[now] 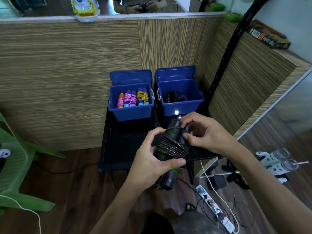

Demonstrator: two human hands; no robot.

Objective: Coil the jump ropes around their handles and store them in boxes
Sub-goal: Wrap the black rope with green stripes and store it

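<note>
Above the front edge of a low black table [128, 149], both hands hold a black jump rope with green-ringed handles [172, 146], its dark cord wound in several turns around the two handles laid side by side. The left hand [152, 159] grips the bundle from below, thumb lying across the lower coils. The right hand [202, 134] pinches the upper handle ends, fingers curled over them. At the back of the table stand two open blue plastic boxes, lids upright. The left blue box [131, 112] contains coiled ropes with pink and yellow cords on blue and orange handles [133, 98]. The right blue box [181, 105] contains coiled black ropes [173, 97]. A white power strip [214, 210] lies on the wooden floor at right.
</note>
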